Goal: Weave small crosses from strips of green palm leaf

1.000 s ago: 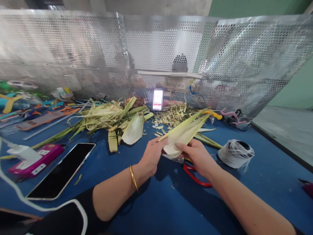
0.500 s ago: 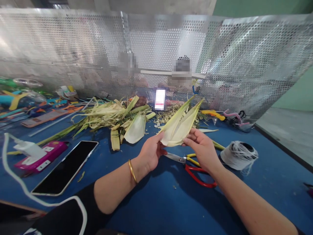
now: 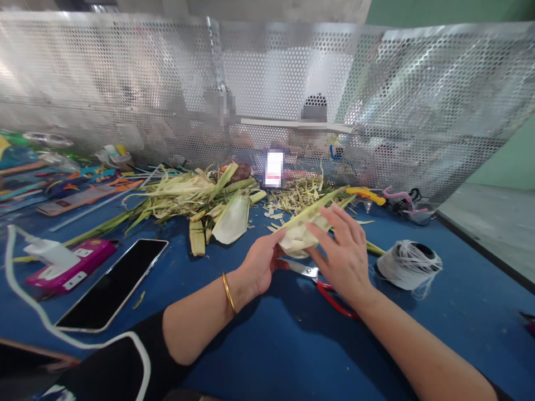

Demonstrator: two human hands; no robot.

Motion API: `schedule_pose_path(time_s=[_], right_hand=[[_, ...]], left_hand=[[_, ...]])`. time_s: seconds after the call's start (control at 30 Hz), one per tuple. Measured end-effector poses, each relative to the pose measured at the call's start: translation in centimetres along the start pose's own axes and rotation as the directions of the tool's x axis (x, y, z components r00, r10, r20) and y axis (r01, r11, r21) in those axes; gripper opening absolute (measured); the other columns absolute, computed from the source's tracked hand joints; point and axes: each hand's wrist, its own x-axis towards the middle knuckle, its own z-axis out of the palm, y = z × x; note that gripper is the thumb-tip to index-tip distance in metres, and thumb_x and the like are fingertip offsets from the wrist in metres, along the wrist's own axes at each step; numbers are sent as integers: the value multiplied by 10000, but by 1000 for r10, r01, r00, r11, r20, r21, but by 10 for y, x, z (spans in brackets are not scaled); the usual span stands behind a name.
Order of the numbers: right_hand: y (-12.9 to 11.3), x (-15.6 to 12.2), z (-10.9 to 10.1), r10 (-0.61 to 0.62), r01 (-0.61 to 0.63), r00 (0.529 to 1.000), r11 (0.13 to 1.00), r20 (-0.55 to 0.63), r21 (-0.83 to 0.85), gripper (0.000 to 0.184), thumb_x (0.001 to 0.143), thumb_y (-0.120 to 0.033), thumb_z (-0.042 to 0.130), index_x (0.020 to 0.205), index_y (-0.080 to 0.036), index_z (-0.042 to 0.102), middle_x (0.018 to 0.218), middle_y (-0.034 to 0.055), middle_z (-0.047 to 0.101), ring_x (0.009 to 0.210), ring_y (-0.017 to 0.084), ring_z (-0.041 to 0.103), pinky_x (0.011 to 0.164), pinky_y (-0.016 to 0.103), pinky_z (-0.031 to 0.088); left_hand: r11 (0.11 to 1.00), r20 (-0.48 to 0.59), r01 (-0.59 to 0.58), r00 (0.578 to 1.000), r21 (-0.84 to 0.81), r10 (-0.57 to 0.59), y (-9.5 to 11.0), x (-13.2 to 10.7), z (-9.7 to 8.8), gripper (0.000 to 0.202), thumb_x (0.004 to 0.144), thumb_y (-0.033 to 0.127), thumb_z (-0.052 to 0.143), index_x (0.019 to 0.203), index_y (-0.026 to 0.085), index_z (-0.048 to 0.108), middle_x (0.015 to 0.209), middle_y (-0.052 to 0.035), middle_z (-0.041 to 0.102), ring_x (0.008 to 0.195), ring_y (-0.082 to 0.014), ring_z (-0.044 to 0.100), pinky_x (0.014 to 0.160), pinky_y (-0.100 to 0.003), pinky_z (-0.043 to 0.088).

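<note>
A pale green-white corn husk (image 3: 298,236) is raised over the blue table, with its long pointed end leaning toward the back right. My left hand (image 3: 262,262), with a gold bangle at the wrist, pinches the husk at its near left edge. Over the husk's right side, my right hand (image 3: 345,250) has its fingers spread; some fingertips appear to rest against the leaf. Beneath both hands lie red-handled scissors (image 3: 334,301), partly covered by the right hand. Another broad husk piece (image 3: 233,220) lies to the left, beside a heap of husks (image 3: 179,195).
White string on a spool (image 3: 409,264) stands right. To the left are a black-screened phone (image 3: 115,284), a magenta power strip (image 3: 71,267) and a white cable (image 3: 37,323). A yellow glue gun (image 3: 365,195) lies before the perforated metal screen (image 3: 284,67). Husk scraps (image 3: 301,195) litter the back.
The upright, opened husk has been folded down and tilted lower. My right hand has let go of its edge and spread its fingers over it. My left hand keeps its grip.
</note>
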Motion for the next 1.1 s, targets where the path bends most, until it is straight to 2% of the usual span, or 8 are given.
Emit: schedule_pose_path(time_s=[0.1,0.27,0.47,0.53,0.63,0.73,0.9,1.1], right_hand=[[1,-1,0,-135,131,988,990,77,60,219,888,-169,495,1037,-256,631,1180,60,650,1241,256,485,1043,470,355],[9,-2,5,31,-46,998,967,60,252,237,880,-123,409,954,-223,611,1028,67,699,1112,235,588,918,421,454],[5,-2,2,43,-63,995,970,86,235,202,896,-194,419,957,-200,611,1006,94,698,1003,238,616,874,394,447],[4,1,0,194,-198,980,945,42,260,180,888,-243,448,920,-199,619,898,79,699,891,232,629,808,373,468],[12,10,-8,582,-457,798,755,-159,469,163,852,-326,519,865,-195,616,806,48,672,785,212,615,742,351,486],[34,23,-21,808,-297,514,483,-289,824,187,805,-311,537,934,-190,599,894,52,679,857,220,634,794,392,508],[75,27,-42,891,-190,436,227,-125,955,173,728,-239,584,893,-293,582,946,24,700,955,240,647,833,414,524],[83,22,-45,922,-177,373,178,-101,968,119,729,-228,594,812,-307,563,901,-1,703,922,226,657,866,389,520]], left_hand=[[996,156,-49,987,73,37,-1,-4,0,295,813,419,596,855,141,683,752,-49,660,589,-116,575,446,-203,395],[953,339,-210,932,220,128,0,-9,1,322,628,232,775,931,160,692,899,-49,675,729,-128,598,545,-195,457],[946,289,-221,946,239,148,-2,-8,2,269,700,130,647,966,152,684,902,-62,689,720,-136,625,570,-220,495],[941,232,-188,965,282,123,-1,-6,2,260,740,104,556,961,144,687,905,-73,696,681,-138,646,510,-203,461],[907,149,-176,981,383,127,3,-2,-1,271,746,82,498,921,141,696,841,-64,699,585,-124,640,449,-188,398],[851,134,-232,972,472,191,12,4,-7,256,716,68,497,828,151,712,740,-36,682,512,-98,584,442,-190,372],[799,38,-265,956,540,291,37,18,-23,286,663,19,490,723,167,727,663,-46,653,474,-103,523,425,-205,316],[783,-85,-354,886,512,456,61,24,-36,244,684,24,544,732,170,733,726,-66,672,532,-119,551,449,-198,329]])
